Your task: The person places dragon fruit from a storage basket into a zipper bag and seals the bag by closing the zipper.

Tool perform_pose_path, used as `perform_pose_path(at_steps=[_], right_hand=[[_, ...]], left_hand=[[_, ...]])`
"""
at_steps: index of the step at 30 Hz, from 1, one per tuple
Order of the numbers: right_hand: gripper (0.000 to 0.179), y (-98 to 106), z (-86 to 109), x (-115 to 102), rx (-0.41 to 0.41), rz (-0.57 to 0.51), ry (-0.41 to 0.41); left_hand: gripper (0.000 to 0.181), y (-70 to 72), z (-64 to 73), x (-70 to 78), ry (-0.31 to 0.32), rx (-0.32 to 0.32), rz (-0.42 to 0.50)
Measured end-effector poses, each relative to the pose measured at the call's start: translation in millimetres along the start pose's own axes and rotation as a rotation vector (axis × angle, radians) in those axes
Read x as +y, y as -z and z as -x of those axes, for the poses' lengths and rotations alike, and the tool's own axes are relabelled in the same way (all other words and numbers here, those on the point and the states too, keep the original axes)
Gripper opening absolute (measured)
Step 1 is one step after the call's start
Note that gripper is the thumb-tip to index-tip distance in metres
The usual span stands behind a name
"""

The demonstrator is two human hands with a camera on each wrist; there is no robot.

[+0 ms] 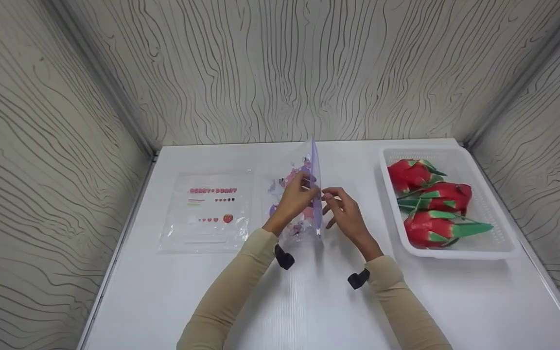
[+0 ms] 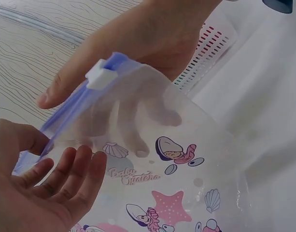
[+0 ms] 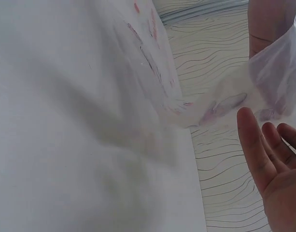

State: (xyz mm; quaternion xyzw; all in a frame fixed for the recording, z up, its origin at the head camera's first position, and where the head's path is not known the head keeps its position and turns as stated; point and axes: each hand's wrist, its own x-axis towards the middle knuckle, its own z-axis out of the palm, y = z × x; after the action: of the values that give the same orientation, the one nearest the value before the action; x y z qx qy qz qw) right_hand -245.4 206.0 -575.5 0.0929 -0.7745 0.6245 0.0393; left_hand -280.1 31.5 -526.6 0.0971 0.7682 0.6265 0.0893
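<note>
Saw pale walls (image 1: 338,68) with dark wavy lines, standing behind and on both sides of a white table (image 1: 163,301). Noted a white basket (image 1: 455,253) at the table's right. Saw 2 tan sleeves (image 1: 229,296) reaching in from the near side. Found a clear flat bag (image 1: 207,238) lying at the table's left, printed with red and pink shapes. Found the purple bag (image 2: 186,125) held up at the table's middle, between flat bag and basket, nearly edge-on from the head. Saw the left hand (image 1: 297,195) pinching that bag's purple strip (image 1: 316,167), with other fingers loosely bent against the printed side. Saw the right hand (image 1: 348,214) just beyond the opposite side, fingers parted and nearly straight, gripping nothing. Could not tell of any touch between right fingertips and bag. Counted 3 dragon fruits (image 1: 447,194) in the basket, red with green leaves, set from far to near. Noted 2 black devices (image 1: 285,258), 1 at each wrist. Saw a white slider (image 2: 100,76) at the strip's near end. Made out a pink starfish (image 2: 172,208), shells (image 2: 116,150) and "Baby Oysters" lettering (image 2: 133,175) on the purple bag.
</note>
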Motion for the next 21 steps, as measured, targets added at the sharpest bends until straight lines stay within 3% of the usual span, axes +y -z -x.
perform_pose_path(at_steps=[8, 16, 21], right_hand=[[0.028, -3, -5.2, -5, 0.062, 0.103, -0.022], [0.031, -4, -6.2, -8, 0.054, 0.154, -0.032], [0.022, -5, -7.0, -9, 0.094, 0.189, 0.006]], left_hand=[[0.022, 0.0, 2.6, -5.3, -0.02, -0.024, 0.046], [0.021, -1.2, 3.9, -8.6, 0.004, -0.029, 0.036], [0.015, -1.1, 2.3, -13.2, 0.0, -0.014, 0.049]])
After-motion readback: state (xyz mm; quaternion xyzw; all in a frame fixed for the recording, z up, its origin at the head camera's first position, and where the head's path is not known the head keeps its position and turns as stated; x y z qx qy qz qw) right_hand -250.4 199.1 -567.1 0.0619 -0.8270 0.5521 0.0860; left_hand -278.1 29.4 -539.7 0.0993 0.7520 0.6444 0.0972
